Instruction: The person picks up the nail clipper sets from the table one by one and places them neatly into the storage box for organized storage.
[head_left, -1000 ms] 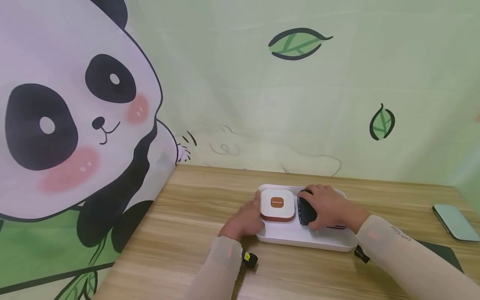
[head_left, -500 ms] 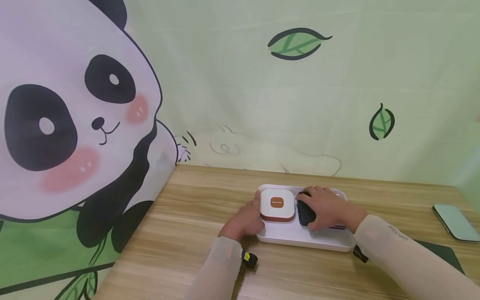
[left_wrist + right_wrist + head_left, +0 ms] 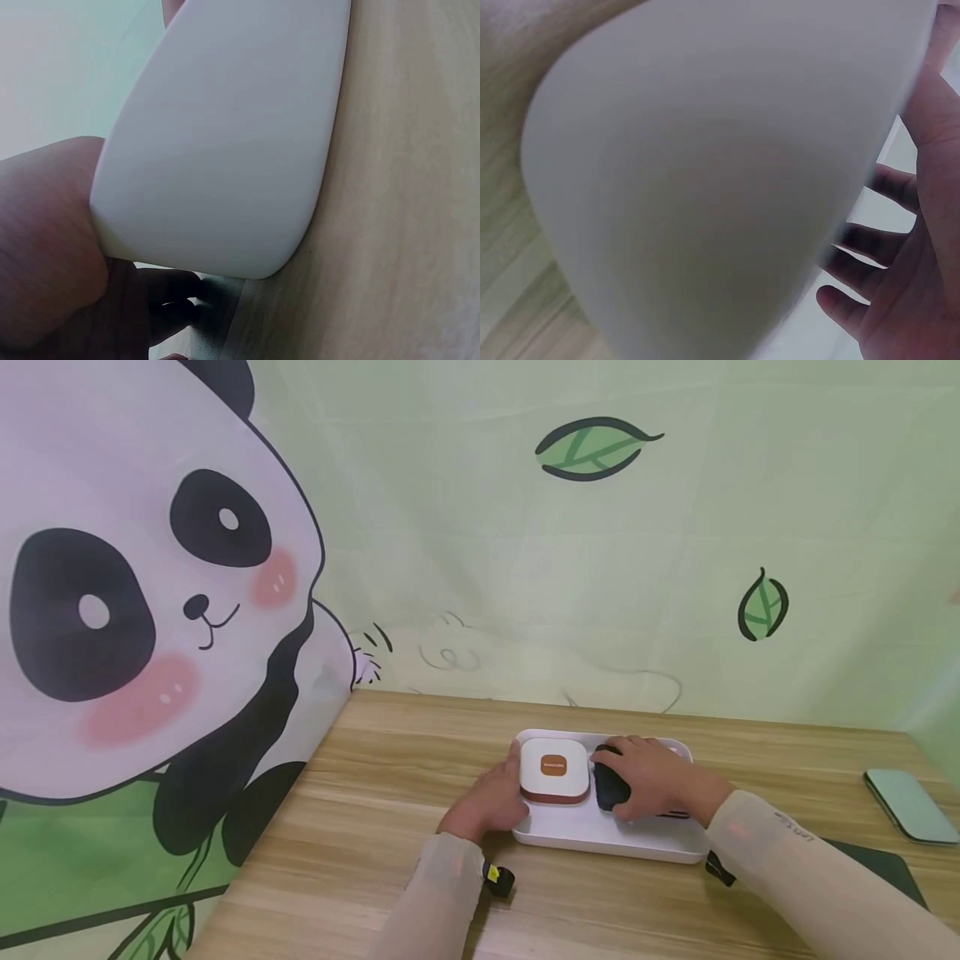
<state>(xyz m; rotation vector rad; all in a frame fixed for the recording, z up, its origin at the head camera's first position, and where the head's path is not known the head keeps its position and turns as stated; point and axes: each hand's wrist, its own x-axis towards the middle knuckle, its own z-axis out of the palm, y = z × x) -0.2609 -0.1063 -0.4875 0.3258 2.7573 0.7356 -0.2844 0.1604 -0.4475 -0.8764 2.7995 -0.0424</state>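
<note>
A white tray (image 3: 600, 842) lies on the wooden table in the head view. At its left end my left hand (image 3: 491, 797) holds the wall, thumb at the near corner. The left wrist view has the thumb (image 3: 52, 240) against the tray wall (image 3: 225, 142). Inside the tray, on the left, sits a white square box (image 3: 553, 781) with a brown label and reddish-brown base. To the right of it, my right hand (image 3: 652, 777) grips a flat black object (image 3: 612, 789) between thumb and fingers; its kind is hidden under the hand. Striped edges show beneath the palm.
On the right of the table lie a pale green phone-like slab (image 3: 912, 806) and a dark flat item (image 3: 881, 864), partly behind the right sleeve. A green cloth backdrop (image 3: 465, 527) with a panda and leaves stands behind the table.
My right hand has shifted slightly left with the black object, which sits a little nearer the white box. The left hand and the tray stay where they were.
</note>
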